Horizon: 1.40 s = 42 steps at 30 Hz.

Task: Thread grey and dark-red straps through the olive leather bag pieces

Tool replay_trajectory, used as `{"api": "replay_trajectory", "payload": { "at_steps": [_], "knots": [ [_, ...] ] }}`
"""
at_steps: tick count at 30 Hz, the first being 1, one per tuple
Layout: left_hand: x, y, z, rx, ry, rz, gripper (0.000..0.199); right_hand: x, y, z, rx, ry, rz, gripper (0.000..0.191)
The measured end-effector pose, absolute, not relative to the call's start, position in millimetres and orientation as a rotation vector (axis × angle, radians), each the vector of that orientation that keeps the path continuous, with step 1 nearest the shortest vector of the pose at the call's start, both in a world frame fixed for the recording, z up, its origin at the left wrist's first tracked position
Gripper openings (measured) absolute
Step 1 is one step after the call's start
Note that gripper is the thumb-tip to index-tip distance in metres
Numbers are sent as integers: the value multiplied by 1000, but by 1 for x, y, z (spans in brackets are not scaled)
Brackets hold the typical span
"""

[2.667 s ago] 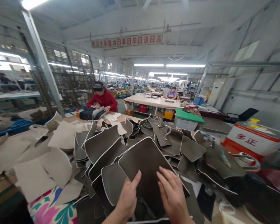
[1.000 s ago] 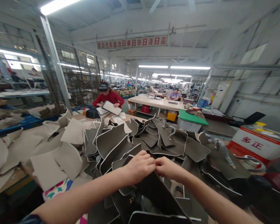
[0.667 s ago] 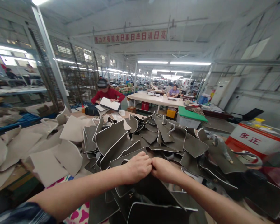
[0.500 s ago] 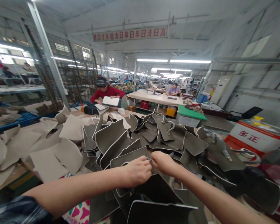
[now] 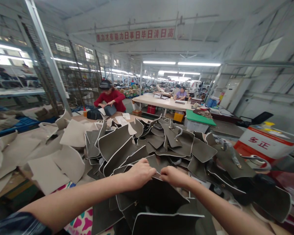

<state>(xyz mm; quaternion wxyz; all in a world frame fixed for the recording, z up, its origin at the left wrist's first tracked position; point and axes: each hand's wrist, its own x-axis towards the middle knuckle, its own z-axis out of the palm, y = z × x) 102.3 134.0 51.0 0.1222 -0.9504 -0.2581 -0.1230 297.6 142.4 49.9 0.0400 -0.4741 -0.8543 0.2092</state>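
Observation:
My left hand [image 5: 143, 174] is closed, its fingers pinching the upper edge of a dark olive-grey bag panel [image 5: 159, 195]. A short distance to its right, my right hand [image 5: 173, 175] is also closed on that edge. Between the hands and my body, the panel stands slanted. Closest to me, another dark panel [image 5: 166, 225] with a white edge curves upward. Past my hands lies a heap of similar bag pieces [image 5: 115, 140], some with handles and small metal fittings. My fingertips are partly hidden.
Beige bag pieces [image 5: 44, 173] cover the table on the left. A red and white box [image 5: 262, 145] stands on the right. Across the table, a person in a red top [image 5: 110, 98] handles a dark boxy piece. A green-lidded bin [image 5: 201, 118] stands behind the heap.
Both hands have shifted slightly, the right one a little lower and to the right, and more of the dark panel shows below them. The person opposite has turned their piece over.

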Motion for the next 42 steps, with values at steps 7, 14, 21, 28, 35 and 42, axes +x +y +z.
{"api": "replay_trajectory", "payload": {
  "at_steps": [7, 14, 21, 28, 35, 42],
  "knots": [
    [115, 122, 48, -2814, -688, -394, 16, 308, 166, 43, -1463, -2528, 700, 18],
    [108, 112, 71, -2834, -420, -405, 19, 318, 181, 43, -1519, -2419, 554, 16],
    [92, 133, 72, -2880, -823, -461, 11, 310, 145, 67, -1094, -2355, 878, 26],
    [87, 139, 82, -2908, -982, -530, 12, 311, 125, 70, -1201, -2600, 2, 7],
    [55, 144, 94, -2867, -1327, -731, 60, 324, 134, 83, -1179, -2541, -338, 13],
    [45, 144, 93, -3195, -1578, -841, 23, 331, 142, 87, -1111, -2514, -452, 15]
  ]
}}
